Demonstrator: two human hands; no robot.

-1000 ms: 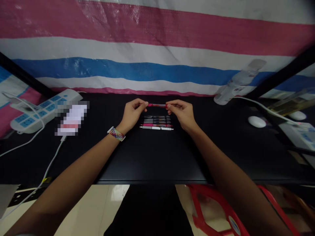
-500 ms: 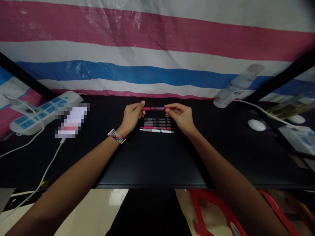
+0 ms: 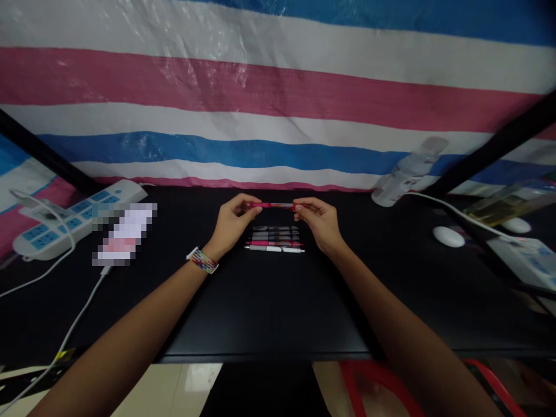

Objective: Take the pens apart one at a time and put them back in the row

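A pink-red pen [image 3: 278, 205] is held level between my two hands. My left hand [image 3: 234, 219] pinches its left end, and my right hand [image 3: 319, 221] pinches its right end. Just nearer to me, several pens lie side by side on the black table [image 3: 264, 313]. The nearest is a white pen [image 3: 271, 249]; beside it lies a pink pen [image 3: 269, 243], with dark and grey pens [image 3: 275, 233] behind.
On the left are a power strip [image 3: 82, 217] and a blurred-out phone-like object [image 3: 125, 234] with a white cable. At the right stand a clear bottle [image 3: 406, 174], a white mouse [image 3: 449, 236] and a second power strip [image 3: 530, 258]. A striped sheet [image 3: 260, 127] hangs behind.
The camera view has tilted up, so everything sits lower in the picture. My left fingers have shifted on the pink-red pen, the thumb now lying along its end; both hands still hold it.
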